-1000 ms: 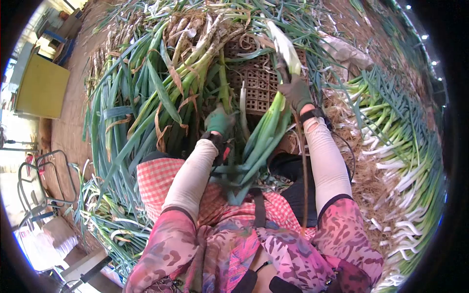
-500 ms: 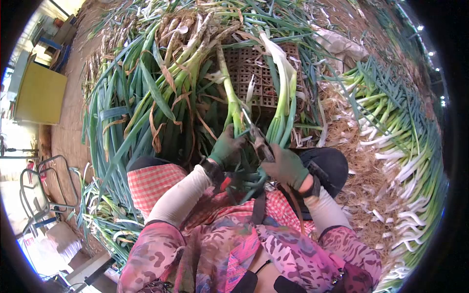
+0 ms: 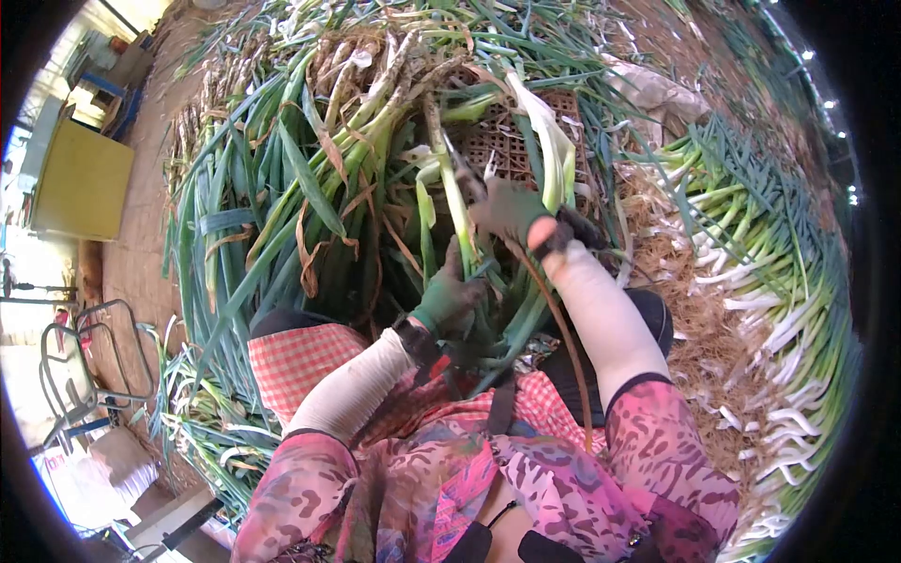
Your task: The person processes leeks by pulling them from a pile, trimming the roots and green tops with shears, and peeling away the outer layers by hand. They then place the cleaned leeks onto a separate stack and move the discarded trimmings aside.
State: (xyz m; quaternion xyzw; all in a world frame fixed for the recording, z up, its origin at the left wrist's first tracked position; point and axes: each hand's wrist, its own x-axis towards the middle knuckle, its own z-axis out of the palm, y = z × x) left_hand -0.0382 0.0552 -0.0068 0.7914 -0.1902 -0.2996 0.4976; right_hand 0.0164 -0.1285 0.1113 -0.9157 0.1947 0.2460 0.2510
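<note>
My left hand [image 3: 449, 293], in a green glove, is closed round the leafy part of a green onion [image 3: 452, 192] whose pale stem points away from me. My right hand [image 3: 510, 208], also gloved, grips a tool with a metal tip [image 3: 450, 150]. That tip lies close beside the stem; whether it touches cannot be made out. A brown cord or hose [image 3: 560, 324] runs from near my right hand down to my lap. Just right of that hand stands another onion with a broad white sheath [image 3: 549, 122].
Untrimmed onions [image 3: 235, 188] are heaped at the left. Behind my hands is a brown plastic crate [image 3: 568, 113]. On the right, onions with white ends [image 3: 751, 244] lie in a long row beside cut roots [image 3: 704, 357]. A yellow panel [image 3: 83, 183] stands far left.
My right hand has moved up and away from my lap with the tool, toward the stem's far part. The left hand has shifted slightly down, and loose leaf now hangs beside the stem.
</note>
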